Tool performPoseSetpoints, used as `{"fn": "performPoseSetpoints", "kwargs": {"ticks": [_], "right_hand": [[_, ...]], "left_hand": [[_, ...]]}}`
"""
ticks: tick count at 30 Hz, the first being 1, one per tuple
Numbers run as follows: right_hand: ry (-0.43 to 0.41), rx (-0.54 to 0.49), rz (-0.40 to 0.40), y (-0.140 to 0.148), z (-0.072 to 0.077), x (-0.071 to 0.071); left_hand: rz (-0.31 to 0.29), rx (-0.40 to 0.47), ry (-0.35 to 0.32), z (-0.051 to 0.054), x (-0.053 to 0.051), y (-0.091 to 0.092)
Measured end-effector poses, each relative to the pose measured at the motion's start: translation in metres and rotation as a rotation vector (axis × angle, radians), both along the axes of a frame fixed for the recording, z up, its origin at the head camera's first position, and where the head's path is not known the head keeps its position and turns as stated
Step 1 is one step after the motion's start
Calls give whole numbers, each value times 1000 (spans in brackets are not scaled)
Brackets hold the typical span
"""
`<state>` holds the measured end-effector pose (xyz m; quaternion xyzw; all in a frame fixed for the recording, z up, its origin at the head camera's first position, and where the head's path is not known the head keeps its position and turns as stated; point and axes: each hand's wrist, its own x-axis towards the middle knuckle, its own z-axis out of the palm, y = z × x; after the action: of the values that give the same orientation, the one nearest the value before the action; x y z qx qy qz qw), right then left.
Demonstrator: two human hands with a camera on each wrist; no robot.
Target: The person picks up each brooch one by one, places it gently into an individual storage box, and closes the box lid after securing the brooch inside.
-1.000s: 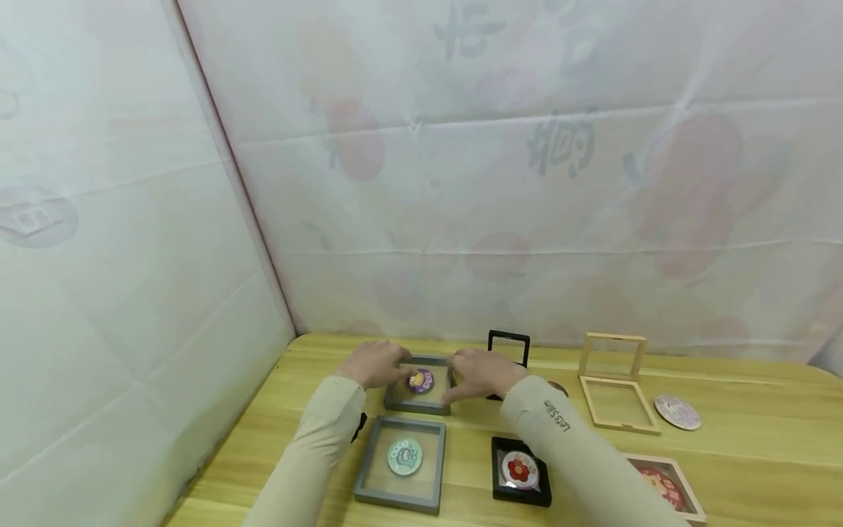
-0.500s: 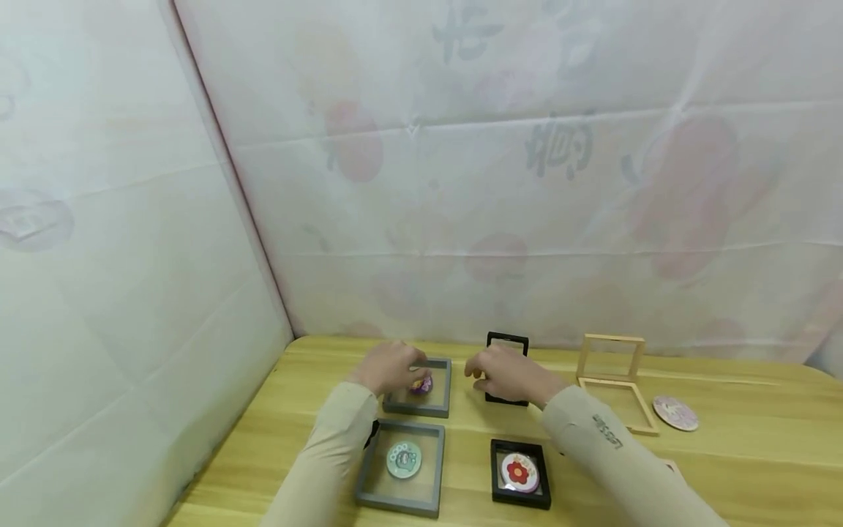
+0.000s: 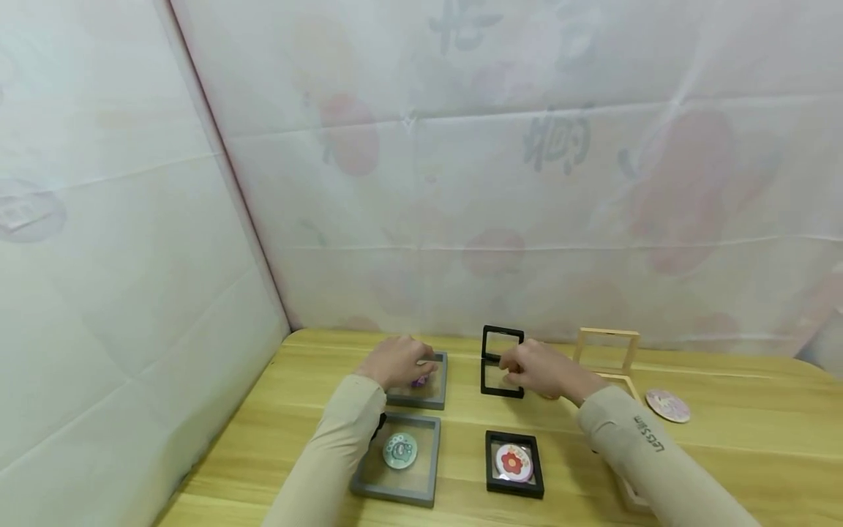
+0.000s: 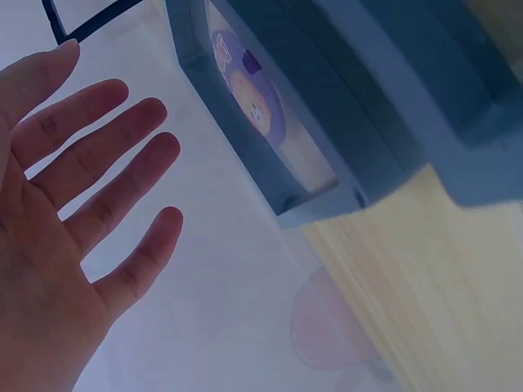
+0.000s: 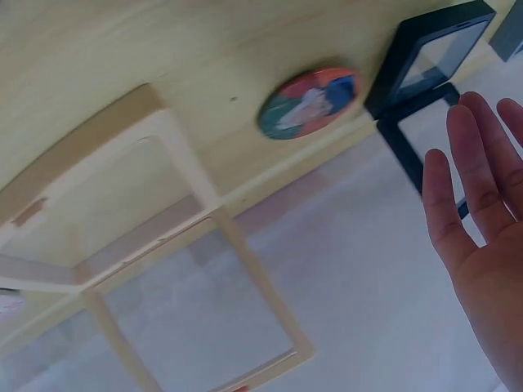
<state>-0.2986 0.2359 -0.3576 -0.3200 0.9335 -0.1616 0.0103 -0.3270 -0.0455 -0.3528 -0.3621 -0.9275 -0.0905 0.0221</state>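
My left hand [image 3: 397,362] hovers over the far grey display frame [image 3: 443,380], partly covering the purple round badge [image 3: 419,381] inside it. In the left wrist view its fingers are spread and hold nothing, apart from that frame. My right hand [image 3: 540,368] is over the right side of a small black hinged frame [image 3: 502,392], whose lid stands raised. Seen from the right wrist, the fingers are extended with nothing in them; contact with the black frame cannot be told. A colourful round badge [image 5: 309,104] lies beside that frame, mostly hidden by my hand in the head view.
Nearer me are a grey frame [image 3: 425,479] with a green badge [image 3: 399,451] and a black frame [image 3: 492,468] with a red-flower badge [image 3: 513,462]. An open wooden frame [image 3: 609,331] and a pink badge [image 3: 668,405] sit to the right. Curtains enclose the table [image 3: 250,424].
My right hand has left the far grey frame's right side and moved right to the open black frame. My left hand has shifted slightly right, over the purple badge.
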Motion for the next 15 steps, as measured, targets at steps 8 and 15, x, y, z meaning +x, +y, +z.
{"fn": "performPoseSetpoints", "kwargs": {"ticks": [8,15], "right_hand": [[28,-29,30,8,-1,-1],[-2,-37,-5,23,-10,1]], "left_hand": [[-7,19,-9,3,1,-2],[-40,-19,-13,-7,4,5]]}}
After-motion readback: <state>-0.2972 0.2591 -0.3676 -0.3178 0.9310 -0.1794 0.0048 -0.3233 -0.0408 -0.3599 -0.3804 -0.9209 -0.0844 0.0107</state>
